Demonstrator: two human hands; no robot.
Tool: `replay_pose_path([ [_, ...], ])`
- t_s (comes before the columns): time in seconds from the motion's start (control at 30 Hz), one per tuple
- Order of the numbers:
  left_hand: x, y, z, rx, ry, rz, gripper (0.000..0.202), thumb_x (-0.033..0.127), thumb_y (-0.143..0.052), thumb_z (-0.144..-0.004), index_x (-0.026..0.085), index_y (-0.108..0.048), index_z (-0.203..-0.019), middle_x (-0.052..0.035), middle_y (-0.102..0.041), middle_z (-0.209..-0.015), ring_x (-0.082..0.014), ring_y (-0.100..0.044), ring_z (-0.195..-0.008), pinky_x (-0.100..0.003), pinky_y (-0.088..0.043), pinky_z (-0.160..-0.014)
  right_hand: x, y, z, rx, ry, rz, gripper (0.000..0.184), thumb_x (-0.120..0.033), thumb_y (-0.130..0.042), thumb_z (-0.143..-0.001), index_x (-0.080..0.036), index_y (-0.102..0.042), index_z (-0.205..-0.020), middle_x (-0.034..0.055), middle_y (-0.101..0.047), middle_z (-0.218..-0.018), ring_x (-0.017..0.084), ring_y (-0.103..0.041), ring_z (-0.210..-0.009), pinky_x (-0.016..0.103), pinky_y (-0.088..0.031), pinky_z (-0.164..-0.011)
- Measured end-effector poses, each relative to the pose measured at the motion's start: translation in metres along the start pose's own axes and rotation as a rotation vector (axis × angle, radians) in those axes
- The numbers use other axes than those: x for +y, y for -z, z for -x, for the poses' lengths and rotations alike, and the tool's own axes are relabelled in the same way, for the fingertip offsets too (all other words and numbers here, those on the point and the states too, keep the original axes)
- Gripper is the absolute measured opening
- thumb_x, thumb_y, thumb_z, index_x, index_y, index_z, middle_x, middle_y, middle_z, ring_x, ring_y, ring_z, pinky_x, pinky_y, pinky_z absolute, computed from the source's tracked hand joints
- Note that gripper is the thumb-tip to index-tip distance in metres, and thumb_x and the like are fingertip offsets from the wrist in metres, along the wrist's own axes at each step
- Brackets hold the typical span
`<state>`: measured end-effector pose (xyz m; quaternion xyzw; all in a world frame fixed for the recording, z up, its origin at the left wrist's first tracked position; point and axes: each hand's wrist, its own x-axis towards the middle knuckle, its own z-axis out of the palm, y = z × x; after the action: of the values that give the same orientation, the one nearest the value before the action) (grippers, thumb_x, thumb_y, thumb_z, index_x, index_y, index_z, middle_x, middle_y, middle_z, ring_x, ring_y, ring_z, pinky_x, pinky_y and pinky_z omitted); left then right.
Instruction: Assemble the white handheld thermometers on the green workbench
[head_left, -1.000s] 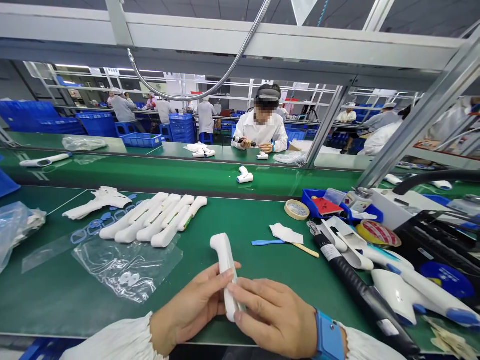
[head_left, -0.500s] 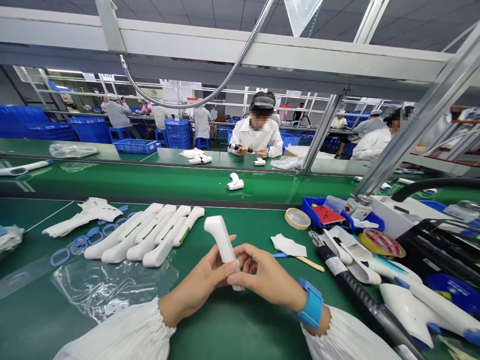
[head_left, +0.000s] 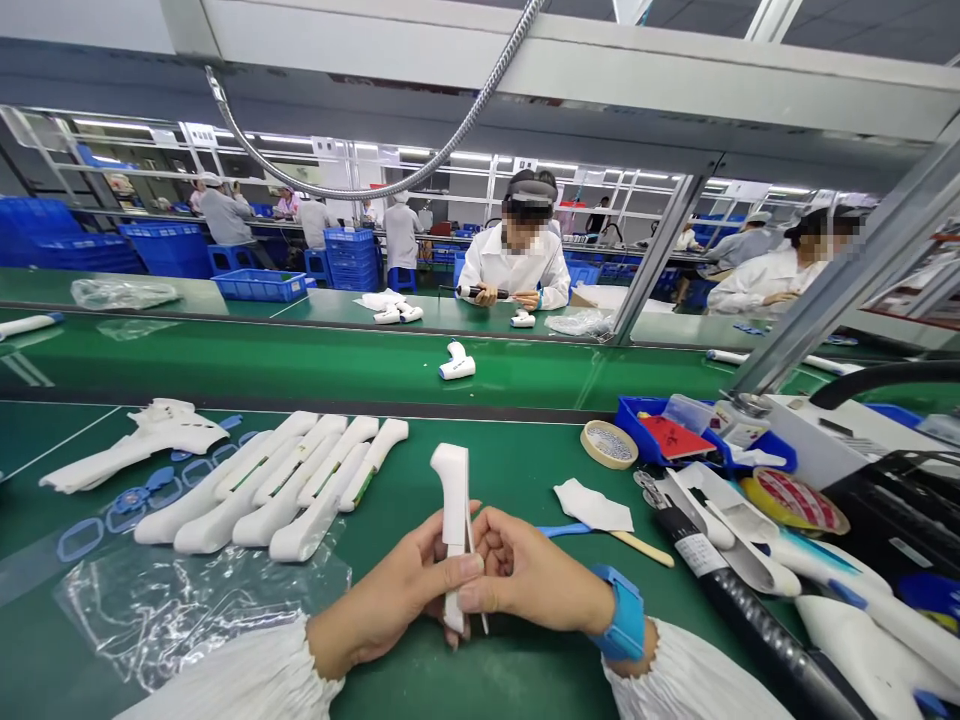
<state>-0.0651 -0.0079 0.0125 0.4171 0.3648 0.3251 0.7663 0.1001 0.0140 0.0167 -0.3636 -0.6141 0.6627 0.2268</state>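
Observation:
Upright between my hands is a white plastic handle housing [head_left: 453, 495], its bent end at the top. It shows edge-on, with a narrow gap between its main body and a thin strip or half on the right. My left hand [head_left: 401, 590] is closed around its lower part, thumb across the front. My right hand [head_left: 536, 575] pinches its lower right side, thumb beside the other thumb. The fingers behind it are partly hidden. Left of my hands, several similar white handle housings [head_left: 300, 535] lie in a slanted row, some with green strips along their edges.
Clear plastic film [head_left: 202, 610] lies at left, near blue rings [head_left: 80, 540] and white shells [head_left: 142, 445]. At right are a tape roll [head_left: 609, 444], a blue bin [head_left: 637, 425], a black electric screwdriver [head_left: 720, 580] and white housings. A co-worker [head_left: 514, 265] sits opposite, beyond the green belt [head_left: 337, 365].
The housing has turned from its broad face to edge-on, and a gap along it now shows. Both hands keep hold of it. The camera view has shifted slightly.

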Motion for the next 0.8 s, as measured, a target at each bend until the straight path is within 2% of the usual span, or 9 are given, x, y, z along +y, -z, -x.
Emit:
replay_pose_path([
  [0.07, -0.004, -0.001, 0.0, -0.002, 0.006, 0.025, 0.062, 0.034, -0.062, -0.076, 0.019, -0.034, -0.129, -0.0013, -0.058, -0.076, -0.0093, -0.053, -0.047, -0.02, -0.041, -0.041, 0.001, 0.002, 0.001, -0.047, -0.024, -0.092, 0.043, -0.034, -0.076, -0.059, -0.017, -0.044, -0.081, -0.0042, -0.056, -0.069, 0.007, -0.052, -0.061, 0.022, -0.039, -0.06],
  [0.2, -0.01, 0.0, 0.0, -0.095, 0.018, 0.08, 0.064, 0.032, -0.059, -0.076, 0.019, -0.028, -0.13, 0.0002, -0.058, -0.067, -0.009, -0.052, -0.039, -0.017, -0.035, -0.034, 0.002, -0.003, 0.004, -0.101, -0.043, -0.276, 0.04, -0.029, -0.077, -0.057, -0.016, -0.046, -0.079, -0.0043, -0.058, -0.068, 0.006, -0.055, -0.059, 0.021, -0.041, -0.059],
  [0.37, -0.012, 0.0, 0.002, -0.088, 0.052, 0.135, 0.066, 0.019, -0.057, -0.071, 0.019, -0.026, -0.13, -0.0046, -0.063, -0.078, -0.0131, -0.058, -0.046, -0.021, -0.044, -0.039, 0.009, -0.016, 0.002, -0.194, -0.021, -0.447, 0.039, -0.025, -0.074, -0.059, -0.016, -0.044, -0.082, -0.0026, -0.063, -0.061, 0.008, -0.057, -0.046, 0.02, -0.043, -0.05],
  [0.43, -0.013, -0.001, 0.002, -0.079, 0.05, 0.156, 0.066, 0.015, -0.054, -0.068, 0.018, -0.027, -0.128, -0.0057, -0.064, -0.08, -0.0147, -0.06, -0.049, -0.023, -0.046, -0.041, 0.013, -0.019, 0.0, -0.18, -0.035, -0.472, 0.039, -0.022, -0.072, -0.059, -0.016, -0.043, -0.083, -0.003, -0.063, -0.059, 0.007, -0.056, -0.042, 0.019, -0.043, -0.046],
  [0.6, -0.012, -0.003, 0.0, -0.051, 0.035, 0.178, 0.067, 0.012, -0.05, -0.062, 0.013, -0.029, -0.127, -0.0043, -0.063, -0.066, -0.0161, -0.059, -0.047, -0.024, -0.047, -0.039, 0.015, -0.022, -0.001, -0.095, -0.078, -0.48, 0.037, -0.015, -0.067, -0.057, -0.015, -0.044, -0.085, -0.0023, -0.063, -0.056, 0.008, -0.056, -0.044, 0.017, -0.041, -0.044],
  [0.8, -0.01, -0.002, -0.001, -0.086, 0.008, 0.208, 0.076, 0.01, -0.046, -0.061, 0.012, -0.021, -0.133, -0.004, -0.064, -0.058, -0.0152, -0.057, -0.043, -0.021, -0.045, -0.036, 0.014, -0.023, -0.001, -0.06, -0.079, -0.472, 0.038, -0.013, -0.066, -0.055, -0.015, -0.043, -0.085, -0.0013, -0.065, -0.058, 0.008, -0.057, -0.044, 0.018, -0.043, -0.045],
])
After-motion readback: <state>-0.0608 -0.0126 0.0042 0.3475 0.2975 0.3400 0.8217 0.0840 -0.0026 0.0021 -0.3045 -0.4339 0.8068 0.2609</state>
